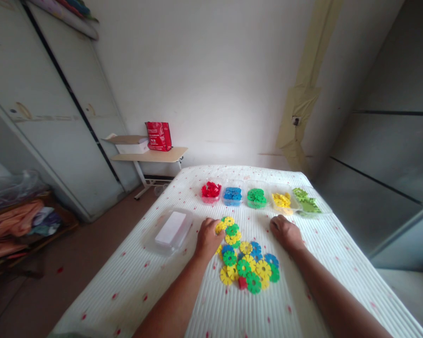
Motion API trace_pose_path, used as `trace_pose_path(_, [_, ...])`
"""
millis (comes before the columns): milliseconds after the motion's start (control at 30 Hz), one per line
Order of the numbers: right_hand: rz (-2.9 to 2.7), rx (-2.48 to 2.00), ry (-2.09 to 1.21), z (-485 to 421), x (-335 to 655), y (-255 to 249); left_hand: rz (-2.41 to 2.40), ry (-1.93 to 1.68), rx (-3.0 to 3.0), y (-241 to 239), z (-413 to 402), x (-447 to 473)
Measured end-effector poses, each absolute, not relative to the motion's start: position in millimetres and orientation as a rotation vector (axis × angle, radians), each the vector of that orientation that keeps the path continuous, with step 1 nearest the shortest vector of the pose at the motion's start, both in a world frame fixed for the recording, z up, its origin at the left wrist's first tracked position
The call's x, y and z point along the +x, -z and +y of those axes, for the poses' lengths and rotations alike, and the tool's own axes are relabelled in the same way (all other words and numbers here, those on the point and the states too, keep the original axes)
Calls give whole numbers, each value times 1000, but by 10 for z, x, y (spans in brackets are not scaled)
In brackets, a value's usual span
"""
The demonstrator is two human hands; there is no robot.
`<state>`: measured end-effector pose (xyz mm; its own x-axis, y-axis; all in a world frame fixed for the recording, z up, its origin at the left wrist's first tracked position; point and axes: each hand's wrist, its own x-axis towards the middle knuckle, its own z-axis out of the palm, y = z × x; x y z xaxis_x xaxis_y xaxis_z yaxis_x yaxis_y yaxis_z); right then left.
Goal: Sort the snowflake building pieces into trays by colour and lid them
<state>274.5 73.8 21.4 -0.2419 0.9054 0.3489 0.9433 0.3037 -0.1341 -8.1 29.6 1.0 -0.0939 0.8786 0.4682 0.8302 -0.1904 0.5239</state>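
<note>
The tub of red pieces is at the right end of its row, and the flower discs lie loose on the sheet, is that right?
Not quite: the head view shows the tub of red pieces at the left end of its row. The flower discs do lie loose on the sheet.

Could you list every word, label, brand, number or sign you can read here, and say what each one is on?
None can be read for certain.
Red bag on the side table: rows of white lettering, too small and blurred to read.
Flower-shaped discs, plastic tubs and white slab: no lettering I can make out.
</note>
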Motion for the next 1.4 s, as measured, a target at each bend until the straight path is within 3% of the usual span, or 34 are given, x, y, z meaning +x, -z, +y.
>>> trace_pose_path(1400, [-2222, -1638, 134, 742, 2753, -199, 1859, -1182, 2110, -35, 298, -79])
